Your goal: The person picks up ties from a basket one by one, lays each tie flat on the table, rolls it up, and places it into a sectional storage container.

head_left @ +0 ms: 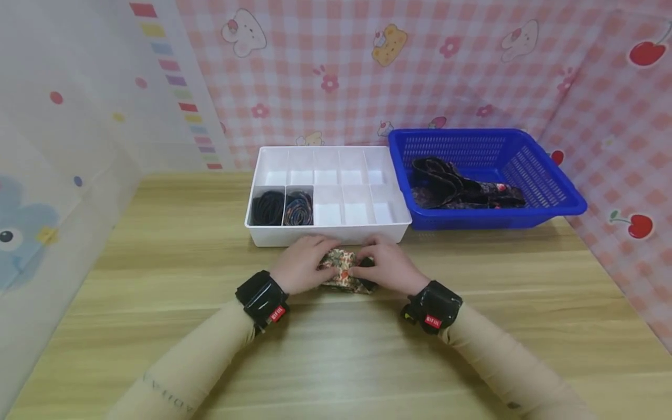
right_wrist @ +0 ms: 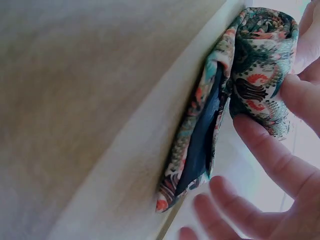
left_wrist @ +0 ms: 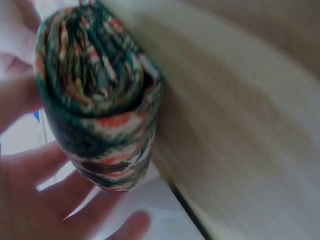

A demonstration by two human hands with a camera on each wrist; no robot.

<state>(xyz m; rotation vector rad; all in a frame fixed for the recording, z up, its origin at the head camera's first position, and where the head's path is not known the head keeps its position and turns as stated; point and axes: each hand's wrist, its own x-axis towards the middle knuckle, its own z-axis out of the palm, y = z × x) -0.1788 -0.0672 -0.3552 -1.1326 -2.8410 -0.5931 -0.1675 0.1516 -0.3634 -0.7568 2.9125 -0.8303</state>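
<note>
A floral-patterned cloth strip (head_left: 343, 272), mostly wound into a roll, lies on the table in front of the white box. My left hand (head_left: 303, 267) pinches the roll's left side, thumb and forefinger on it. From the right, my right hand (head_left: 395, 269) holds the same roll with thumb and fingertips, its other fingers spread. The left wrist view shows the spiral end of the roll (left_wrist: 95, 65), green, cream and orange. In the right wrist view, an unrolled tail (right_wrist: 172, 175) with a dark inside extends along the table from the roll (right_wrist: 262, 75).
Behind the hands stands a white divided box (head_left: 328, 234); two front-left compartments hold a black roll (head_left: 269, 208) and a dark patterned roll (head_left: 298, 209). To its right, a blue basket (head_left: 493, 220) contains dark patterned cloths (head_left: 446, 184). Patterned walls enclose the wooden table (head_left: 336, 361).
</note>
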